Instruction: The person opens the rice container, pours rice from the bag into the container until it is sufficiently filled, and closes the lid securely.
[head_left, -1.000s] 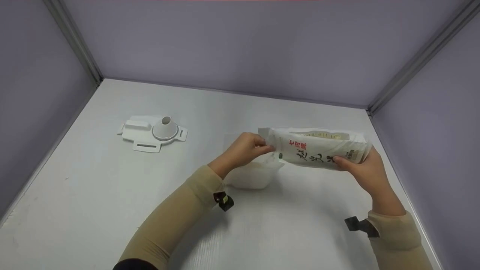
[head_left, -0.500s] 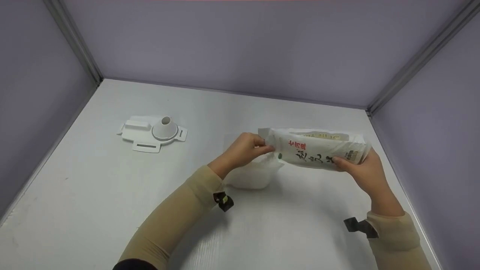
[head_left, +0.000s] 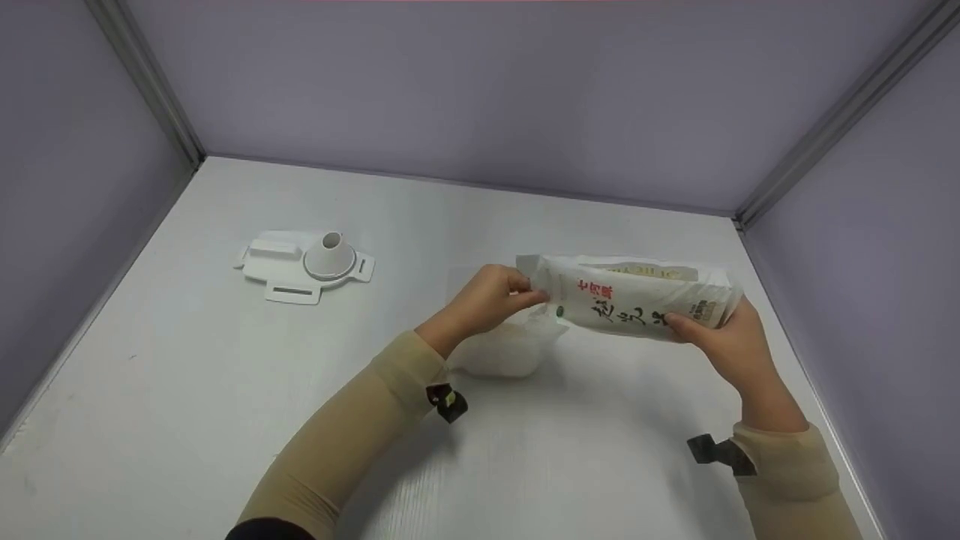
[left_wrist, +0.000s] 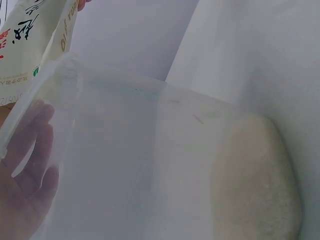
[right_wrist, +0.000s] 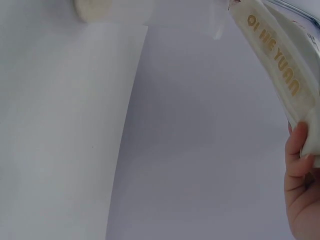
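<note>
A white printed rice bag (head_left: 637, 300) lies nearly on its side in the air, its mouth end over a tall translucent container (head_left: 499, 356). My right hand (head_left: 724, 341) grips the bag's far right end, thumb on the printed front. At the mouth end, my left hand (head_left: 491, 298) pinches the bag between thumb and fingers, right at the container's rim. In the left wrist view, pale rice (left_wrist: 257, 185) fills the bottom of the container, and my left fingers (left_wrist: 42, 150) show through its wall. The right wrist view shows the bag's side with gold letters (right_wrist: 272, 47).
A white lid-like part (head_left: 289, 266) with side tabs and a cone-shaped spout (head_left: 331, 259) lies on the white table (head_left: 187, 360) at the back left. Grey-purple panels (head_left: 480, 90) enclose the table at the back and both sides.
</note>
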